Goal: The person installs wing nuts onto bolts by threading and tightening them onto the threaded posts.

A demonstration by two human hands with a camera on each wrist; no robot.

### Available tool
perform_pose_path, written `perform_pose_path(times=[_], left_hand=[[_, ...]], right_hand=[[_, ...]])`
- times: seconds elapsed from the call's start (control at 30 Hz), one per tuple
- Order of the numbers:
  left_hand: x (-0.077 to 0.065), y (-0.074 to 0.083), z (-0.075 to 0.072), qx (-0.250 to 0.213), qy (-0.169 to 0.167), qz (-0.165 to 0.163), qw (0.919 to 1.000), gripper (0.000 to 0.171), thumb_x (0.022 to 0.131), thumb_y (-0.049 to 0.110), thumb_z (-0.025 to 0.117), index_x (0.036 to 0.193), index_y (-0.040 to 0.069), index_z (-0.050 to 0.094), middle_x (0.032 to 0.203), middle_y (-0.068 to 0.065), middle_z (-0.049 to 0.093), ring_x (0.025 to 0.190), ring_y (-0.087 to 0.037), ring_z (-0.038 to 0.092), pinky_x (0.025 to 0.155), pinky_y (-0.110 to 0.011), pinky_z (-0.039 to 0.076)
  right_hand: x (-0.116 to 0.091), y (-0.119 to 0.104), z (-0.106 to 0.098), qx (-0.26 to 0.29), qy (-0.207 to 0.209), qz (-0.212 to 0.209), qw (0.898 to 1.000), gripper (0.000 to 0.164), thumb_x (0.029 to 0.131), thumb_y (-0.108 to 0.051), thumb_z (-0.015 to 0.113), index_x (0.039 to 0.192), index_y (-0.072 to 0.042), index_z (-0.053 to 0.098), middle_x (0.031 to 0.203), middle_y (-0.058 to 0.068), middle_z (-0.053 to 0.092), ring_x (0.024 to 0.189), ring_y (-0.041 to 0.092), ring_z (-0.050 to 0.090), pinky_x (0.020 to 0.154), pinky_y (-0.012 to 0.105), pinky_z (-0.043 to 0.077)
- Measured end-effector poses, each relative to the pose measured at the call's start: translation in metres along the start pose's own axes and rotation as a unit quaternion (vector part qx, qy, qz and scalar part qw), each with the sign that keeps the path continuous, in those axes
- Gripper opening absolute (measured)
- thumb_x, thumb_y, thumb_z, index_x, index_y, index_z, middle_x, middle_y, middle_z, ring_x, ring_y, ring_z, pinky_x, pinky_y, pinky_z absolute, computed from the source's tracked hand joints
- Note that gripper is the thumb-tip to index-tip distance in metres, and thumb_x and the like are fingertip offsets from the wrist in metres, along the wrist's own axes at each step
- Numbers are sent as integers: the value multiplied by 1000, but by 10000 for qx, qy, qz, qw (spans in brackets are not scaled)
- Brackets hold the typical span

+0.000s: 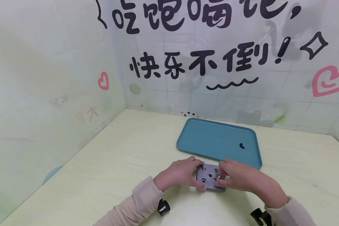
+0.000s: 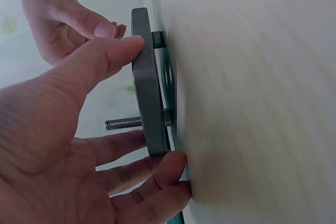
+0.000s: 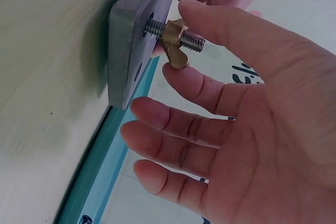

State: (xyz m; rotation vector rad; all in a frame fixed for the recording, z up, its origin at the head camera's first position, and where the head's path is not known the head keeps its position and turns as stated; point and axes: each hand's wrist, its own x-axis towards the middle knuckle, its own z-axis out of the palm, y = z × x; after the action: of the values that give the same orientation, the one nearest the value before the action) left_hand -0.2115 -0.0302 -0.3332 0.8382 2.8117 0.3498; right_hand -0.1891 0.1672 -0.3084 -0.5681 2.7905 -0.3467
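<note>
A grey square metal plate (image 1: 208,185) with several holes is tilted just above the table. My left hand (image 1: 183,173) grips it by its edges, the thumb pressing the near side and the fingers at the far side. Two threaded bolts pass through it; one bolt (image 2: 123,123) stands bare in the left wrist view, with its head (image 2: 167,117) on the underside. On the other sits a brass wing nut (image 3: 172,32), partway along the thread, the bolt's end (image 3: 194,41) sticking out beyond. My right hand (image 1: 240,176) pinches the wings between thumb and index finger, other fingers loosely spread.
Behind the hands lies a blue tray (image 1: 212,138) with a small dark piece (image 1: 241,145) on it. A printed sheet (image 1: 169,84) hangs along the back of the pale wooden table (image 1: 124,157). Black wrist devices (image 1: 164,207) sit by both sleeves.
</note>
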Motion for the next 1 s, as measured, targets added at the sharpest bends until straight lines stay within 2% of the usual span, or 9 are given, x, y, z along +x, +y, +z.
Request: perform_pose_path(times=[0.27,0.33,0.43,0.53,0.63,0.73,1.0], left_hand=[[-1,0,0,47,21,-19,10000,80,64,54,73,132,20,46,111,5,54,79,-5,49,63,-21,41],[-1,0,1,36,22,-5,10000,80,64,54,73,131,20,46,110,5,54,79,-5,49,63,-21,41],[-1,-1,1,-8,19,0,10000,80,64,53,73,131,20,46,109,5,53,78,-5,48,62,-21,40],[0,-1,1,-29,16,-10,10000,80,64,53,74,132,20,46,108,5,53,78,-5,48,62,-21,40],[0,-2,1,-26,3,-32,10000,81,64,54,73,132,21,45,109,5,53,79,-5,48,63,-21,40],[0,-2,1,-37,-4,-32,10000,81,64,54,73,132,21,45,109,5,53,78,-5,48,62,-21,40],[0,-1,1,-27,4,-16,10000,81,64,54,73,132,20,45,109,5,53,79,-4,48,62,-21,39]], right_hand=[[-1,0,-1,118,40,-123,9998,28,78,-36,68,81,-17,48,83,-3,48,70,14,43,59,29,36],[-2,1,-2,259,55,-377,9989,23,79,-30,67,85,-18,49,83,-4,49,70,12,44,59,27,37],[-2,3,-4,446,73,-974,9942,17,81,-15,63,92,-19,50,85,-6,50,70,9,46,59,24,39],[-2,5,-5,531,65,-1570,9862,30,80,3,52,97,-22,52,89,-7,50,74,8,47,62,22,41],[-2,6,-5,509,42,-1827,9818,48,76,14,42,98,-26,56,91,-6,49,77,9,46,63,22,39],[-2,6,-5,489,3,-1851,9815,53,77,16,39,96,-29,59,89,-5,48,77,10,45,62,21,37],[-2,6,-3,435,-3,-1674,9849,51,80,15,41,92,-29,63,88,-4,48,77,12,46,63,21,37]])
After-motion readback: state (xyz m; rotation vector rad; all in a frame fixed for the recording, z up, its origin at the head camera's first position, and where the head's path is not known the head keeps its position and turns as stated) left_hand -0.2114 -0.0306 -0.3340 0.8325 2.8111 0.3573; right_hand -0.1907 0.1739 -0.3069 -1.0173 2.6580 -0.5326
